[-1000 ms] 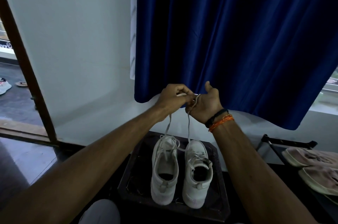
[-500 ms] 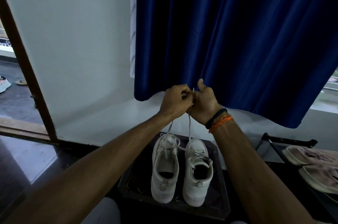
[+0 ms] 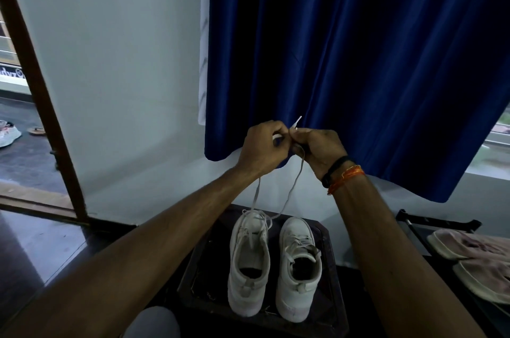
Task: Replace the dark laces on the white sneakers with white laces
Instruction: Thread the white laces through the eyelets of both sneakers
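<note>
The person's left hand (image 3: 260, 146) and right hand (image 3: 317, 148) were raised together in front of the blue curtain (image 3: 358, 61), knuckles nearly touching, each pinching one end of the white lace (image 3: 296, 177); a pale tip (image 3: 297, 121) stuck up between the thumbs. From the hands two strands dropped, one to the tongue of the left sneaker (image 3: 248, 263), the other curving down to the same shoe's front eyelets. That sneaker stood just beside the right sneaker (image 3: 299, 268), heels toward the camera, both on a dark stool (image 3: 328, 244), and the right one already looked laced in white. No dark lace could be seen anywhere. The step in hand appeared to be matching the two ends before tying or threading on. To do it well, the person would likely want to bring the tips level, then draw upward gently so the slack ran evenly through the eyelets without lifting the shoe or tipping it against its neighbour. The right-hand strand hung looser than the left, which suggested uneven lengths worth correcting first. A pink pair of shoes (image 3: 474, 255) lay on a rack to the right, well apart from the work.
</note>
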`<state>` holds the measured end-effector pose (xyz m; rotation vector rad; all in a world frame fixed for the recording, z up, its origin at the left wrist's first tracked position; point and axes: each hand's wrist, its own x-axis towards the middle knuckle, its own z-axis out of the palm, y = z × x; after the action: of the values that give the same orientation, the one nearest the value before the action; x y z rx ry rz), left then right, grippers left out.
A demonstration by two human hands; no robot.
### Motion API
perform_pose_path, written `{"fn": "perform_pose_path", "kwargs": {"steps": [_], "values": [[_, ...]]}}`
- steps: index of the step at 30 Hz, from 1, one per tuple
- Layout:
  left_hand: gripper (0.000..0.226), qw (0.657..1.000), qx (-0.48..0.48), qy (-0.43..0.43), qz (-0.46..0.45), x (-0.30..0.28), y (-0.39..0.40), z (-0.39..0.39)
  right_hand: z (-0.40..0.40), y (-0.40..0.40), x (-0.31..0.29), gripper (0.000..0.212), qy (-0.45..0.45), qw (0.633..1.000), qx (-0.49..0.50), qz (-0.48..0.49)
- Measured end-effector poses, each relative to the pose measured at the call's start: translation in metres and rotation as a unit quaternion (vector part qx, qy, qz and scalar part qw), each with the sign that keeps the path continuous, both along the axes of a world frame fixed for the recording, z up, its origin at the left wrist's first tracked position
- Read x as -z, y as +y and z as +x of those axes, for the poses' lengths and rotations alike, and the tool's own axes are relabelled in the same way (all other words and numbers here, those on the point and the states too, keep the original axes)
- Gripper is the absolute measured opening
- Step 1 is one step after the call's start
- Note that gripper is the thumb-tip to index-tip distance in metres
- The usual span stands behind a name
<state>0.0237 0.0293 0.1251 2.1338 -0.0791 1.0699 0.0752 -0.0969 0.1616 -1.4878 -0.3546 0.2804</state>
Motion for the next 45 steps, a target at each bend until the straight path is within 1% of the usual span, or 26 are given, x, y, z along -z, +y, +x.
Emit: {"fn": "perform_pose_path", "kwargs": {"steps": [4, 8, 12, 17, 19, 21, 23, 26, 30, 34, 38, 42, 45], "values": [[0.005, 1.0, 0.019, -0.004, 0.015, -0.019, 0.002, -0.002, 0.001, -0.001, -0.01, 0.013, -0.035, 0.999, 0.019, 0.001], [0.009, 0.999, 0.042, 0.013, 0.028, -0.04, 0.003, -0.002, 0.002, 0.001, -0.021, 0.013, -0.054, 0.998, 0.027, 0.032], [0.008, 0.998, 0.041, 0.039, 0.025, -0.058, 0.006, -0.003, 0.002, 0.001, -0.037, 0.02, -0.098, 0.995, 0.01, 0.016], [0.009, 0.998, 0.046, 0.051, 0.016, -0.082, 0.01, -0.01, 0.004, 0.003, -0.063, 0.018, -0.128, 0.992, 0.007, 0.01], [0.011, 0.998, 0.04, 0.051, -0.01, -0.092, 0.011, -0.01, 0.004, 0.005, -0.072, 0.019, -0.134, 0.991, 0.014, 0.027], [0.015, 0.996, 0.034, 0.049, -0.068, -0.102, 0.013, -0.007, 0.004, 0.007, -0.081, 0.018, -0.141, 0.989, 0.023, 0.041], [0.016, 0.99, 0.052, 0.043, -0.125, -0.11, 0.015, -0.006, 0.004, 0.008, -0.089, 0.019, -0.15, 0.987, 0.035, 0.043], [0.013, 0.985, 0.07, 0.024, -0.154, -0.119, 0.019, -0.006, 0.004, 0.009, -0.099, 0.016, -0.163, 0.985, 0.049, 0.026], [0.006, 0.986, 0.09, -0.005, -0.141, -0.131, 0.024, -0.009, 0.0, 0.009, -0.117, 0.012, -0.176, 0.983, 0.045, 0.014], [0.011, 0.986, 0.088, -0.049, -0.13, -0.146, 0.026, -0.011, -0.004, 0.013, -0.139, 0.012, -0.192, 0.98, 0.045, 0.014], [0.014, 0.989, 0.076, -0.089, -0.093, -0.165, 0.028, -0.015, -0.008, 0.015, -0.158, 0.014, -0.198, 0.979, 0.036, 0.019], [0.015, 0.99, 0.072, -0.096, -0.073, -0.18, 0.029, -0.016, -0.01, 0.014, -0.165, 0.014, -0.177, 0.983, 0.022, 0.047], [0.007, 0.991, 0.086, -0.083, -0.062, -0.187, 0.031, -0.016, -0.009, 0.015, -0.166, 0.015, -0.182, 0.981, 0.036, 0.059]]}}
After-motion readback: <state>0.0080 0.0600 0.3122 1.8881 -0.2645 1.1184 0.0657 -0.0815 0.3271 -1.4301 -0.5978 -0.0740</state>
